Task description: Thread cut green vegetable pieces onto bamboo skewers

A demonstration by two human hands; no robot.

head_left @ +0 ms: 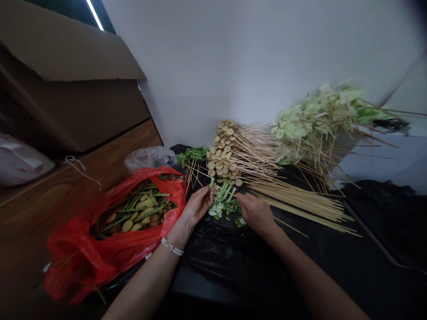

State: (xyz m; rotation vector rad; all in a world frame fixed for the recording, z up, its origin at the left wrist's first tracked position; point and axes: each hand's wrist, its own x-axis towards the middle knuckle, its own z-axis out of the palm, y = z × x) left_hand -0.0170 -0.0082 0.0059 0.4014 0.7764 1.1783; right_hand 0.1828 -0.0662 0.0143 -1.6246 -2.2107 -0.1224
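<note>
My left hand (200,203), with a beaded bracelet on its wrist, is closed around a short green vegetable piece (212,182) that stands up from the fingers. To its right, my right hand (256,214) pinches a bamboo skewer (291,226). The skewer's tip points toward my left hand, and its rear sticks out beyond my wrist. Between both hands lies a pile of cut green-and-white vegetable pieces (223,201) on black plastic (227,262). Just behind the pile are stacked skewers of round potato slices (223,155).
At left, a red plastic bag (80,242) holds potato slices and green stalks. Bare bamboo skewers (307,204) lie at right. Leafy skewers (320,113) are heaped against the white wall (200,58). Green skewers (196,154) and a clear bag (151,158) lie behind; a cardboard box (73,53) stands far left.
</note>
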